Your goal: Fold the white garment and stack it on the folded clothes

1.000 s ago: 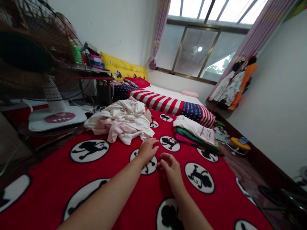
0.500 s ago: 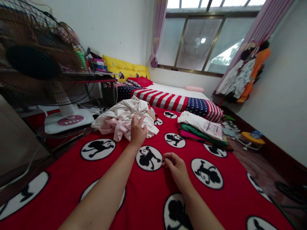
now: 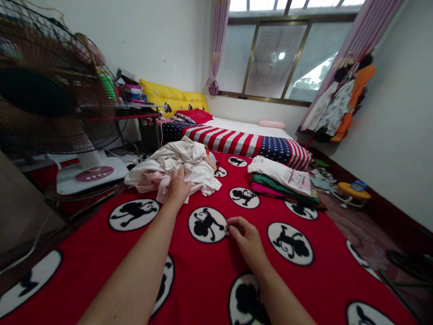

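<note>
My left hand (image 3: 179, 187) reaches to the front of a crumpled heap of white and pale pink clothes (image 3: 199, 174). Its fingers are apart and overlap the near side of the cloth; whether they press on it I cannot tell. My right hand (image 3: 246, 235) is low over the red blanket (image 3: 199, 275), beside a printed black monkey in a white circle. Its fingers are curled, thumb and forefinger pinched together; what is between them, if anything, is too small to make out. Right of the heap lies a stack of folded clothes (image 3: 280, 176), white on top, green and pink below.
A fan (image 3: 91, 169) stands at the left, near a table with boxes (image 3: 135, 94). Behind is a bed with a striped, starred cover (image 3: 233, 141). Clothes hang (image 3: 341, 106) by the window at the right, above a small yellow stool (image 3: 353, 191).
My left hand has moved left and slightly down across the front of the clothes heap. My right hand stays in nearly the same place, still pinched. The whole view has shifted slightly.
</note>
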### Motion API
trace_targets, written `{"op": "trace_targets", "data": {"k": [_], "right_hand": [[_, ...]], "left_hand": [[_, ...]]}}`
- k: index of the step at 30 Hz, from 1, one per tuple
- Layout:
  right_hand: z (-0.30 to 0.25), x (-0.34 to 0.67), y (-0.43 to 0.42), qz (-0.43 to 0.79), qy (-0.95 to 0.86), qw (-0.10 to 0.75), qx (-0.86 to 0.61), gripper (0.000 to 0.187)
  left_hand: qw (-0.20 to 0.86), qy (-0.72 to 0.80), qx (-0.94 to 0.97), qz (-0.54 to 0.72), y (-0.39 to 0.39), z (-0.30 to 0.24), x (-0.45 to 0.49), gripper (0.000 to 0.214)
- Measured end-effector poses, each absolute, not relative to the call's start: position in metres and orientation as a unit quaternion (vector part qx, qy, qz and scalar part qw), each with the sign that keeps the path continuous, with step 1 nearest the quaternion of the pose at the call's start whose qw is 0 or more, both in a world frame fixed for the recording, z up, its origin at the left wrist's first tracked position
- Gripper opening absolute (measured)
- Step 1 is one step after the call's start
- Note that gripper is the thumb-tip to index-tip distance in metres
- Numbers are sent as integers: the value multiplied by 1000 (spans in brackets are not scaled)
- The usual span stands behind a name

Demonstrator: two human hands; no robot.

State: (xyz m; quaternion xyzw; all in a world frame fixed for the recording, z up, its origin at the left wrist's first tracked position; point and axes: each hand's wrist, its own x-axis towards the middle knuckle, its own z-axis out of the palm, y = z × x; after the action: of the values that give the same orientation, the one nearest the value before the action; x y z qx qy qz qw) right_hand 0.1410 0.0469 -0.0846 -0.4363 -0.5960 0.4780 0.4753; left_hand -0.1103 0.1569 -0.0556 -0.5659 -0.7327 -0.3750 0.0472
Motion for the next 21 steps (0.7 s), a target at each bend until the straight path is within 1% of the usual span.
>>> {"op": "trace_targets", "data": {"k": [4,9,11,15,19,21], "right_hand": [[-84,140,46,483,-591,481,-432,13],[-84,139,46,480,-590,486,-430,11],[-85,139,48,480,-588,488,-432,10],[-86,138,51,483,-581,493,-433,11],[-85,137,52,482,-580,493,-434,12],[-84,135,52,486,-577,494,-432,14]], "left_hand": [[60,-719,-569,-396,151,-50,-107,43],[108,-616,-598,-502,157,-37,-87,42],[107,-609,-607,-499,167,-31,-79,43],[73,-656,-607,-442,192,-19,-78,47],[68,-667,-577,-467,203,2,-83,30],[79,-658,-568,-488,193,16,-73,28]]}}
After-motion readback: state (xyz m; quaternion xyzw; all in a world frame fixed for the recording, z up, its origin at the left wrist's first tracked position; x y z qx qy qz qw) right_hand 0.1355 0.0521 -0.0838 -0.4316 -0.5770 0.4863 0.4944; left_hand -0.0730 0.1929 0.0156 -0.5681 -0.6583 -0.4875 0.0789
